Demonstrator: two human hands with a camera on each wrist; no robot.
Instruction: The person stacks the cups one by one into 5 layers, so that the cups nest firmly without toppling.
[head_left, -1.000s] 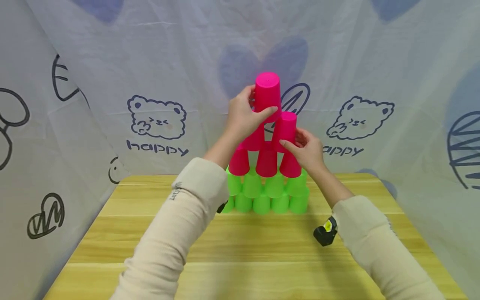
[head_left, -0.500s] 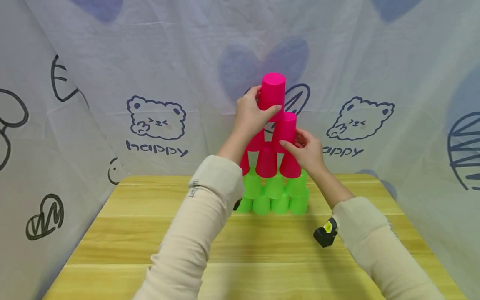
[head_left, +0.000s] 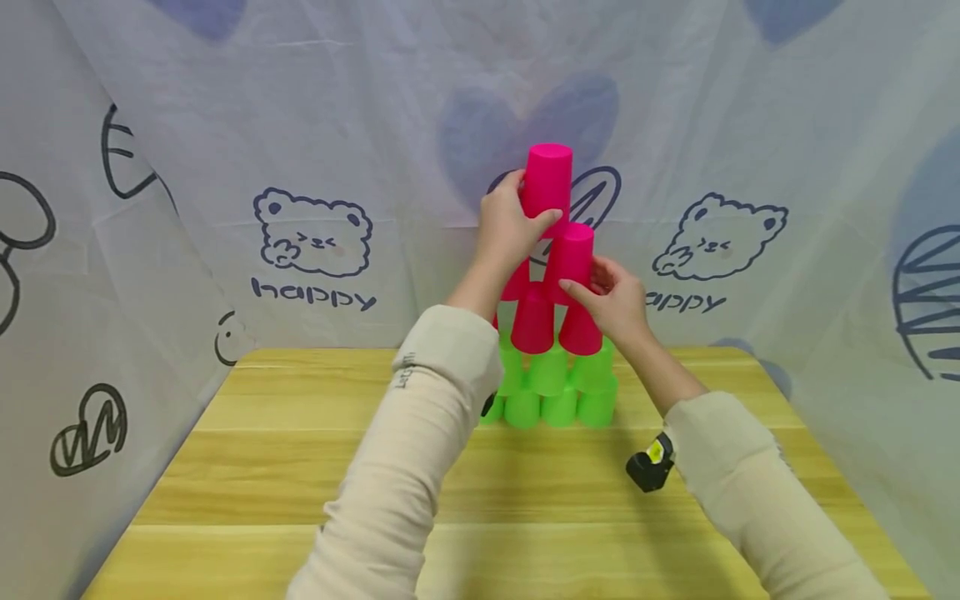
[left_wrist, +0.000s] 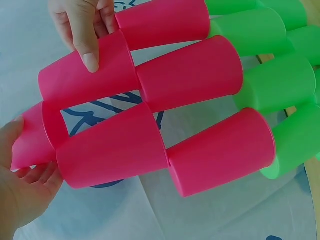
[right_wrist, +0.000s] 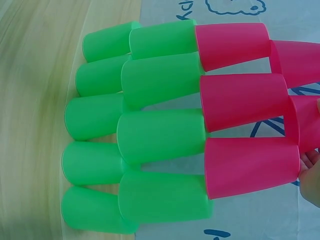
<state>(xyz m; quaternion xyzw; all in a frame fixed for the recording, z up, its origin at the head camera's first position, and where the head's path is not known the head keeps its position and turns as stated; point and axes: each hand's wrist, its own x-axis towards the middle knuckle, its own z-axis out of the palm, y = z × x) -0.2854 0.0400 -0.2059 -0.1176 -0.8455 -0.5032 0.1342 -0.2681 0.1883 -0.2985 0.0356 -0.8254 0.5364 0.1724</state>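
Note:
At the top of an upside-down cup pyramid, my left hand (head_left: 510, 221) grips a pink cup (head_left: 549, 179), thumb in front and fingers behind. In the left wrist view, the wide rim of that top cup (left_wrist: 32, 135) overlaps the bases of the two pink cups under it. My right hand (head_left: 617, 298) pinches the right one of that pair, the pink cup (head_left: 573, 258). Below stand three pink cups, the middle one (head_left: 533, 321) showing between my arms. Two rows of green cups (right_wrist: 162, 132) form the bottom; my left forearm hides part of them in the head view.
The pyramid stands toward the far edge of a wooden table (head_left: 285, 467). Right behind hangs a pale printed cloth (head_left: 405, 108), which also covers both sides. A black wrist camera (head_left: 651, 465) juts from my right sleeve.
My left hand has shifted to the right with the top pink cup, moving it from above the left cup to over the gap between the pair. The right hand has stayed in place.

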